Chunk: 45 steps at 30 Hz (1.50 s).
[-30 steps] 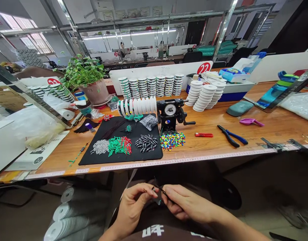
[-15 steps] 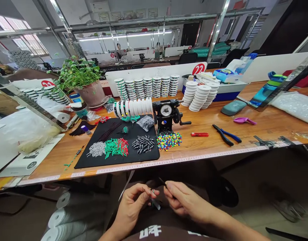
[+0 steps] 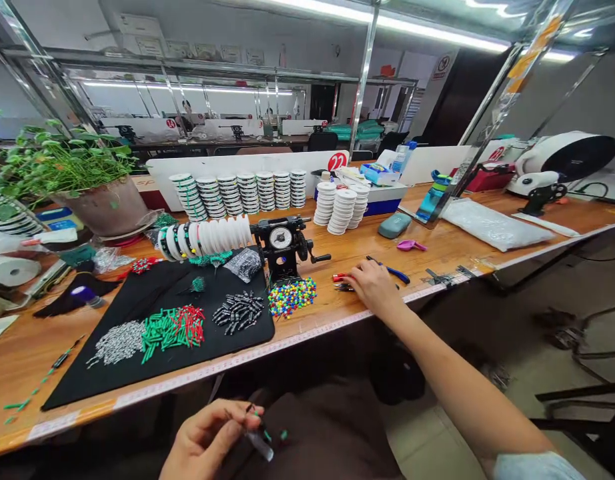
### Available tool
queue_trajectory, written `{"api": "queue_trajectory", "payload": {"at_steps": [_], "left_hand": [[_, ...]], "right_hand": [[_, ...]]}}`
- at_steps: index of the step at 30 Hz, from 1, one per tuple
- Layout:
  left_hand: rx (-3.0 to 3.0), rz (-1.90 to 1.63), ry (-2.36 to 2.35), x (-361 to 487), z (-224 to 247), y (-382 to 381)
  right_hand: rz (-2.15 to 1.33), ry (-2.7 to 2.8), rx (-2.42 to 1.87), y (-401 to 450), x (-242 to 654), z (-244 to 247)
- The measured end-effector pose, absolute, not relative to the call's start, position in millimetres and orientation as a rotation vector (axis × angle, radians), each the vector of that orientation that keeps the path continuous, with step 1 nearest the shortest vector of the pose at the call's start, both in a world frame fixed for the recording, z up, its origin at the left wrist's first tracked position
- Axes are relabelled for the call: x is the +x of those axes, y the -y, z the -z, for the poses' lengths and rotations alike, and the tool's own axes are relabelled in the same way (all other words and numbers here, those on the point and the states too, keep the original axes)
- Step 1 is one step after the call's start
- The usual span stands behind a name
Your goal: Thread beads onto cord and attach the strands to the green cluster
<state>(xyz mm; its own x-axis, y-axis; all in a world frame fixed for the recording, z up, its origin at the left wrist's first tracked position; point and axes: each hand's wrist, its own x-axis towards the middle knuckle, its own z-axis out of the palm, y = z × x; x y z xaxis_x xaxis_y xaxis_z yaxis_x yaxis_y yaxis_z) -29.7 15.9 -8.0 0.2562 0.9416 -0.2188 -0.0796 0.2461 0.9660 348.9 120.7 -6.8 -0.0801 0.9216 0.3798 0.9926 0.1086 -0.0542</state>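
Note:
My left hand (image 3: 215, 437) is low in front of my lap, with thumb and fingers pinched on a thin strand with small green and black pieces (image 3: 261, 427). A pale translucent strip (image 3: 260, 445) hangs under these fingers. My right hand (image 3: 373, 283) rests palm down on the table, fingers curled over a slim pointed tool (image 3: 343, 287). Only the tool's tip shows; my hand hides the rest. Just beside the fingertips is a red slim item (image 3: 340, 277). Pliers with blue and black handles (image 3: 397, 274) lie partly behind this hand.
A black mat (image 3: 122, 380) bears piles of green and red tubes (image 3: 170, 330), grey bits and black pieces. Coloured beads (image 3: 292, 297) lie before a hand-cranked winder (image 3: 282, 247) carrying white spools. Stacked spools (image 3: 237, 193) and a potted plant (image 3: 100, 200) stand behind.
My right hand has moved from beside the left hand up to the tabletop, taking the slim dark tool along. The left hand keeps its pinch. My view has turned right.

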Motion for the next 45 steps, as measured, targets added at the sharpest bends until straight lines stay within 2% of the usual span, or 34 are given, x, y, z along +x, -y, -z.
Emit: {"api": "queue_trajectory", "payload": {"at_steps": [6,12,14,19,22,25,29,45], "left_hand": [[0.599,-0.88,-0.821,-13,-2,-5],[0.475,-0.889,-0.702,-8,9,3],[0.441,-0.891,-0.688,-7,14,4],[0.434,-0.854,-0.673,-4,12,7],[0.448,-0.816,-0.674,-3,6,7],[0.462,-0.795,-0.686,-3,3,7],[0.459,-0.798,-0.718,-1,6,7],[0.421,-0.791,-0.773,1,7,8]], "right_hand": [[0.134,2.305,-1.679,-152,365,4],[0.146,2.081,-1.667,-132,348,1],[-0.143,1.905,-1.511,-104,323,-3],[-1.492,1.569,-0.971,-32,236,0],[-1.888,1.333,-0.854,-13,194,19],[-2.13,0.95,-0.812,-8,169,38],[-2.198,0.679,-0.795,-5,159,44],[-2.072,0.654,-0.876,1,154,46]]}}
